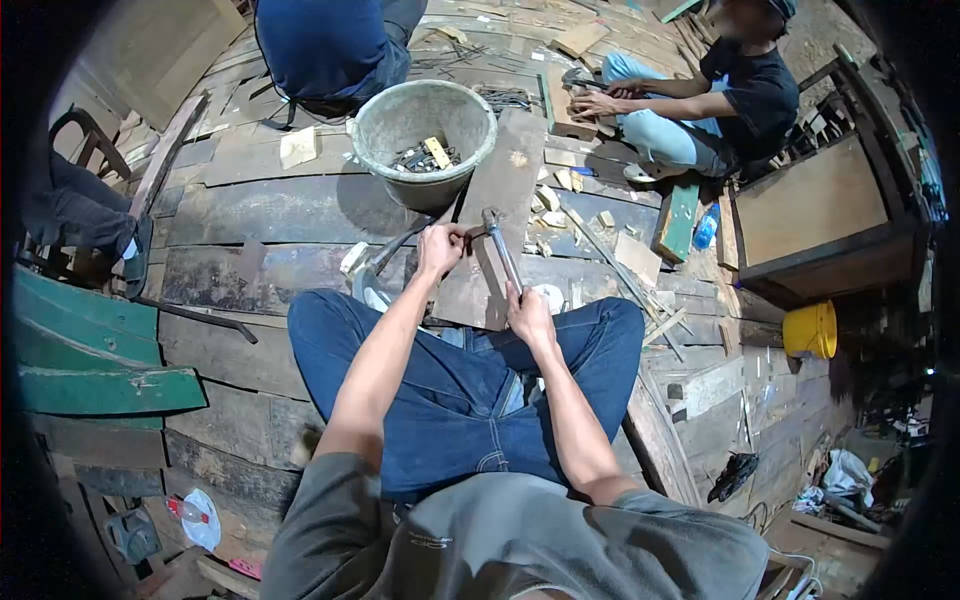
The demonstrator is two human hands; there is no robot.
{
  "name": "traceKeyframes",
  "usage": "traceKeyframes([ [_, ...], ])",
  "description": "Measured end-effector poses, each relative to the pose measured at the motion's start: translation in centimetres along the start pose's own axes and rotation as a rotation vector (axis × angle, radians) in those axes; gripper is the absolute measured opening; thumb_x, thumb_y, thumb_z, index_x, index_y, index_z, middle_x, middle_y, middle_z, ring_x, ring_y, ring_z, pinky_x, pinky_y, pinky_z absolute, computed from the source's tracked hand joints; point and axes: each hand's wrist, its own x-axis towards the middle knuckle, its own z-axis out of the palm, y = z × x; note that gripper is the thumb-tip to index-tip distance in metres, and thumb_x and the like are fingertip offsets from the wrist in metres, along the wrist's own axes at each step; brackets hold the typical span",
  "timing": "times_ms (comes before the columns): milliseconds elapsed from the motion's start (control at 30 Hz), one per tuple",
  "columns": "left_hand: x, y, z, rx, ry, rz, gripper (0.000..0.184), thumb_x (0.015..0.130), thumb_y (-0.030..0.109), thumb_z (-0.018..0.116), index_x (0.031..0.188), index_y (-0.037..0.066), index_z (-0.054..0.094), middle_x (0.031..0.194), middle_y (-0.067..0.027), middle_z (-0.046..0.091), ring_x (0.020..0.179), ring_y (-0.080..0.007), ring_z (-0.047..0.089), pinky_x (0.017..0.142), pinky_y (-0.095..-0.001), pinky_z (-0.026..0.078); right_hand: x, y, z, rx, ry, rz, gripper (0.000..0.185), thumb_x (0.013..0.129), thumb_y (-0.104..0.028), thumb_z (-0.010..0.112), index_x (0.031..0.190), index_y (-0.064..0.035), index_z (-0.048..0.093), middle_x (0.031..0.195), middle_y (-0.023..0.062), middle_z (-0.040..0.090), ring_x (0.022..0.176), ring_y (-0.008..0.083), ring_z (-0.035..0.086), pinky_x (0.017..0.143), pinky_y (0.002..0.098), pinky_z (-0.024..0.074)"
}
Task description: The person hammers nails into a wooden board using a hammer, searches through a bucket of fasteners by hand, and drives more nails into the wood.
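Observation:
My right hand (531,318) is wrapped round the handle of a hammer (503,255), whose head rests low over a wooden board (510,185). The board lies lengthwise in front of me, its near end between my legs. At the board's left edge, my left hand (441,248) is closed, with thumb and fingers pinched beside the hammer head. What it pinches is too small to make out. Just beyond it stands a grey bucket (372,165) with metal bits and a yellowish piece inside.
Wood offcuts and long thin strips lie to the right. A person (755,95) sits at the upper right near a green block (678,225). Another person (322,50) is beyond the bucket. Green planks (110,390) lie left; a yellow bucket (810,331) and cabinet (820,210) are right.

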Motion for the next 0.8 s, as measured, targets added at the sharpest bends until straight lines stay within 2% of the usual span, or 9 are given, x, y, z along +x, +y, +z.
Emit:
traceKeyframes([
  [200, 0.4, -0.9, 0.9, 0.005, 0.081, 0.095, 0.02, 0.072, 0.005, 0.062, 0.086, 0.006, 0.075, 0.078, -0.0188, 0.069, 0.077, -0.036, 0.068, 0.072, -0.0449, 0.053, -0.4, -1.2, -1.2, 0.019, 0.046, -0.018, 0.051, 0.1, -0.041, 0.05, 0.089, 0.0071, 0.064, 0.075, 0.0351, 0.062, 0.08, 0.051, 0.064, 0.069, 0.0558, 0.0488],
  [333, 0.2, -0.7, 0.7, -0.036, 0.035, 0.062, 0.019, 0.072, 0.005, 0.061, 0.086, 0.004, 0.074, 0.078, -0.0202, 0.068, 0.076, -0.0376, 0.067, 0.071, -0.0452, 0.053, -0.3, -1.3, -0.9, -0.026, 0.007, 0.023, 0.055, 0.1, -0.044, 0.047, 0.09, 0.0074, 0.064, 0.079, 0.036, 0.063, 0.085, 0.0518, 0.064, 0.074, 0.056, 0.0507],
  [467, 0.0, -0.5, 0.7, -0.012, -0.013, -0.016, 0.021, 0.07, 0.004, 0.063, 0.089, 0.004, 0.073, 0.085, -0.0191, 0.069, 0.085, -0.036, 0.066, 0.076, -0.0446, 0.052, 0.4, -1.7, -1.1, -0.112, -0.036, 0.038, 0.055, 0.099, -0.044, 0.048, 0.093, 0.0076, 0.065, 0.083, 0.0364, 0.063, 0.088, 0.0519, 0.064, 0.077, 0.0562, 0.0511],
  [500, 0.2, -0.8, 0.8, 0.019, 0.028, 0.044, 0.023, 0.069, 0.004, 0.065, 0.091, 0.004, 0.072, 0.087, -0.019, 0.069, 0.089, -0.0376, 0.065, 0.079, -0.0457, 0.051, 0.1, -2.1, -1.3, -0.088, -0.03, 0.001, 0.055, 0.099, -0.044, 0.048, 0.092, 0.0075, 0.064, 0.082, 0.0366, 0.063, 0.087, 0.0521, 0.064, 0.076, 0.0565, 0.0507],
  [533, 0.1, -1.1, 1.0, -0.003, -0.074, -0.041, 0.021, 0.07, 0.004, 0.068, 0.09, 0.003, 0.071, 0.088, -0.019, 0.069, 0.09, -0.0394, 0.064, 0.081, -0.0469, 0.051, -0.4, -2.3, -1.4, -0.061, -0.015, -0.009, 0.055, 0.099, -0.044, 0.048, 0.092, 0.0076, 0.064, 0.082, 0.0366, 0.063, 0.086, 0.0522, 0.064, 0.076, 0.0566, 0.0506],
  [600, -0.3, -1.8, 1.4, 0.01, 0.103, 0.129, 0.019, 0.072, 0.008, 0.069, 0.09, 0.003, 0.071, 0.089, -0.0186, 0.069, 0.09, -0.0395, 0.064, 0.081, -0.0472, 0.051, -1.2, -3.1, -1.5, -0.005, 0.017, -0.033, 0.055, 0.1, -0.044, 0.048, 0.091, 0.0076, 0.064, 0.081, 0.0366, 0.062, 0.085, 0.0523, 0.064, 0.075, 0.0567, 0.0504],
  [633, -0.4, -2.1, 1.5, 0.007, 0.098, 0.157, 0.018, 0.073, 0.01, 0.07, 0.09, 0.004, 0.071, 0.087, -0.0177, 0.069, 0.088, -0.0385, 0.064, 0.081, -0.0466, 0.051, -1.5, -3.4, -1.3, -0.02, 0.026, -0.013, 0.055, 0.1, -0.044, 0.048, 0.09, 0.0078, 0.063, 0.08, 0.0368, 0.062, 0.085, 0.0528, 0.063, 0.074, 0.0573, 0.0497],
  [733, -0.2, -1.5, 1.6, -0.023, 0.034, -0.027, 0.017, 0.073, 0.011, 0.071, 0.089, 0.005, 0.071, 0.081, -0.0152, 0.069, 0.084, -0.0364, 0.064, 0.078, -0.0456, 0.051, -0.3, -1.0, 0.4, -0.025, -0.001, -0.001, 0.055, 0.1, -0.043, 0.048, 0.09, 0.0083, 0.063, 0.08, 0.0375, 0.062, 0.085, 0.0531, 0.063, 0.074, 0.058, 0.0494],
  [800, 0.0, -1.6, 1.5, -0.035, 0.0, -0.057, 0.015, 0.074, 0.012, 0.071, 0.087, 0.005, 0.072, 0.078, -0.0131, 0.069, 0.079, -0.0344, 0.064, 0.073, -0.0443, 0.051, 0.5, -0.6, 0.4, -0.058, 0.006, -0.012, 0.054, 0.099, -0.042, 0.049, 0.09, 0.0088, 0.064, 0.081, 0.0382, 0.061, 0.085, 0.0532, 0.063, 0.074, 0.0577, 0.0495],
])
